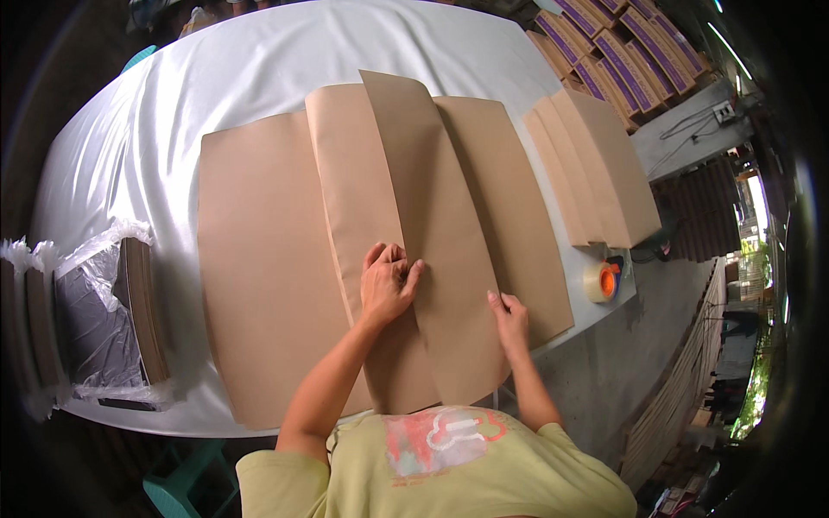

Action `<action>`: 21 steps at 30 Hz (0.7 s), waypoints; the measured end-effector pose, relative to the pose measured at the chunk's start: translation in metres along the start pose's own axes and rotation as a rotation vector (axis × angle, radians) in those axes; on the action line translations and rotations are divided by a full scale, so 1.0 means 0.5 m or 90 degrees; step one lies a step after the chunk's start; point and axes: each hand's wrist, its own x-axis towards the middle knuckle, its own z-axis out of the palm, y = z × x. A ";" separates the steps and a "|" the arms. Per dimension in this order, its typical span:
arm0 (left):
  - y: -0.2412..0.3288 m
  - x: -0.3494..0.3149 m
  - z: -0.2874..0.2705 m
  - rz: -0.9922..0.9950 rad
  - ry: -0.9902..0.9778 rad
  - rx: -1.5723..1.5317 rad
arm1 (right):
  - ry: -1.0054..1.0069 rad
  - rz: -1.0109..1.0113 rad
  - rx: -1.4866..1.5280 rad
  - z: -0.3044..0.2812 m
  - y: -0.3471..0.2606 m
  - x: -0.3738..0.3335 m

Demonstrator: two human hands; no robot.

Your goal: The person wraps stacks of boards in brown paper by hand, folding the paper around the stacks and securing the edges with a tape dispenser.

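A large sheet of brown kraft paper (253,259) lies spread on the table, and its right part (505,190) shows beyond a folded layer. Across the middle, a paper flap (445,233) is lifted and curves over a paler folded brown layer (350,173). My left hand (389,285) rests at the flap's left edge, its fingers curled closed with that edge at them. At the flap's lower right edge, my right hand (511,326) pinches the paper between thumb and fingers. What lies inside the fold is hidden.
White glossy cloth (155,173) covers the table. Plastic-wrapped packs (104,311) stand at the left. Folded brown paper parcels (596,173) lie at the right, near a tape roll (602,281). Stacked cartons (617,56) rise behind; a green stool (190,479) is below.
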 end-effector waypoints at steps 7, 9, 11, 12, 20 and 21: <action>0.006 -0.005 -0.005 -0.039 -0.020 0.045 | 0.018 -0.049 -0.017 0.066 -0.077 0.145; 0.004 -0.005 -0.004 -0.028 0.000 0.037 | -0.028 -0.069 -0.023 0.104 -0.119 0.255; 0.008 -0.004 -0.001 -0.033 0.021 0.029 | -0.054 -0.071 -0.063 0.151 -0.138 0.384; 0.009 -0.005 -0.001 -0.034 0.025 0.030 | -0.065 -0.088 -0.103 0.170 -0.163 0.443; 0.015 0.006 -0.003 -0.044 0.048 0.018 | -0.123 -0.077 -0.085 0.265 -0.257 0.602; 0.011 0.002 -0.005 -0.046 0.055 0.020 | -0.130 -0.097 -0.042 0.268 -0.254 0.572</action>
